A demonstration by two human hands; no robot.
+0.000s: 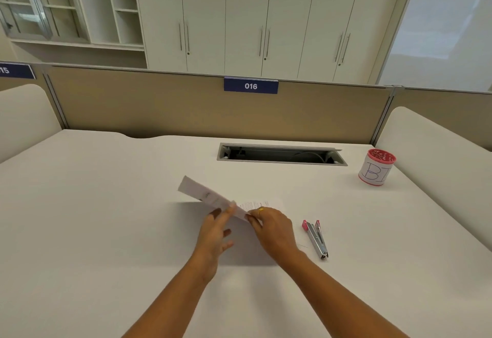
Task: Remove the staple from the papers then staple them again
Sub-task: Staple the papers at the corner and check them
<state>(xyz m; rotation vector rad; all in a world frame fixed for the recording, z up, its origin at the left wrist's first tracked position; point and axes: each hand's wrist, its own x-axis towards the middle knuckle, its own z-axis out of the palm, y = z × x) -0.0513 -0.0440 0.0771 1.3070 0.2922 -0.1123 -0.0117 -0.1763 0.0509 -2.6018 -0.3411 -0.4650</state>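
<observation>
A sheet of white printed papers is lifted off the white desk, tilted up toward the far left. My left hand pinches its near edge between thumb and fingers. My right hand, with a yellow ring on one finger, grips the same near corner from the right. Another printed sheet lies flat on the desk just behind my right hand. A pink and metal stapler lies on the desk to the right of my right hand, apart from it. The staple itself is too small to make out.
A red-rimmed white cup with blue writing stands at the back right. An open cable tray slot is sunk into the desk behind the papers. A beige partition closes the far edge.
</observation>
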